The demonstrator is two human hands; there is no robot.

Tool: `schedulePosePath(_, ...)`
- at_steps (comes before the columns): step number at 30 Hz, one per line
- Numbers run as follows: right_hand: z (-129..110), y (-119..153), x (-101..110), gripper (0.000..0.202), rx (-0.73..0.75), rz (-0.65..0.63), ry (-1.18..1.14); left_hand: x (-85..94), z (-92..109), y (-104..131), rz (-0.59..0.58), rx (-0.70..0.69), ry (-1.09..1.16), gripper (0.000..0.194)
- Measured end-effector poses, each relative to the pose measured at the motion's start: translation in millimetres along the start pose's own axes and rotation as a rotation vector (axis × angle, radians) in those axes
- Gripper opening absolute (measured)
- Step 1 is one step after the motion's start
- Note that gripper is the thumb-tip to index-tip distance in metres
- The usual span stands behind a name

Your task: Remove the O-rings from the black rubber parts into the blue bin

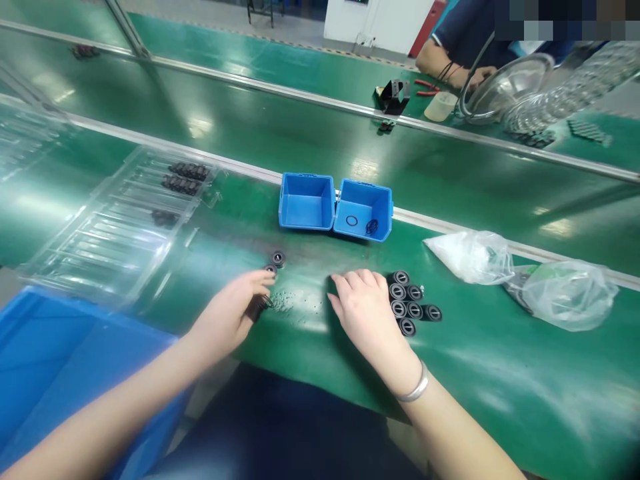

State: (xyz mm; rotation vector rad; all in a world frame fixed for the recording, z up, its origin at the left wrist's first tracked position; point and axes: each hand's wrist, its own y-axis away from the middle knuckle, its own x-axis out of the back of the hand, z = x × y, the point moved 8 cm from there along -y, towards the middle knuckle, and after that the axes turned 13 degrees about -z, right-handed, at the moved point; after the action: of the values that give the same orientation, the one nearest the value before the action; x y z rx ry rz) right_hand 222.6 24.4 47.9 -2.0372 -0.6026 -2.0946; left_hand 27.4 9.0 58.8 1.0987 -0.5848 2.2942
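Note:
My left hand (231,308) is closed around a dark piece (257,308), apparently a black cylindrical part, mostly hidden by the fingers. Thin black loops show beside its fingertips. Just beyond those fingers stand two black round parts, one in plain view (278,259) and one partly covered. My right hand (364,298) hovers palm down over the green mat, thumb and forefinger apart, with nothing visible between them. Against its outer side stands a cluster of several black cylindrical parts (414,309), each with a slotted round top. Small dark specks or droplets (283,301) lie between the hands.
Two blue bins (306,223) (361,233) stand ahead; the right one holds black rings (371,227). Clear bags (473,259) lie at right. A clear tray (107,233) with black parts lies left, above a large blue crate (75,373). Across the rail, a person's hand (483,75) shows.

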Motion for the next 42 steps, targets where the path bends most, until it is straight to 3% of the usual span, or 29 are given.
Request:
schedulePosePath(3, -5, -3, -12, 0.023, 0.049, -0.045, 0.006, -12.6, -2, 6, -0.051, 0.129, 0.216, 0.014)
schedulePosePath(9, -3, 2, 0, 0.044, -0.022, -0.051, 0.053, -43.6, -17, 17, -0.163, 0.355, 0.523, 0.013)
schedulePosePath(16, -9, 5, -11, 0.034, 0.062, -0.110, 0.079, -65.8, -34, 26, -0.143, 0.522, 0.876, 0.012)
schedulePosePath(21, -43, -2, -10, 0.036, 0.265, -0.111, -0.101, -59.2, -35, 28, -0.110, 0.535, 0.855, 0.012)
schedulePosePath(26, -59, -1, 13, 0.040, 0.389, -0.056, -0.446, -45.6, -30, 29, -0.093, 0.497, 0.690, 0.014)
schedulePosePath(30, -56, -4, 14, 0.013, 0.413, -0.065, -0.864, -36.0, -18, 22, -0.091, 0.439, 0.539, 0.012)
schedulePosePath(32, -55, -7, 6, 0.004, 0.398, -0.090, -1.024, -34.2, -15, 20, -0.099, 0.425, 0.527, 0.011)
schedulePosePath(35, -50, -12, -7, 0.007, 0.327, -0.102, -1.149, -33.7, -14, 20, -0.107, 0.421, 0.545, 0.012)
schedulePosePath(42, -31, -22, -21, 0.012, 0.136, -0.099, -1.184, -28.5, -27, 26, -0.051, 0.406, 0.479, 0.013)
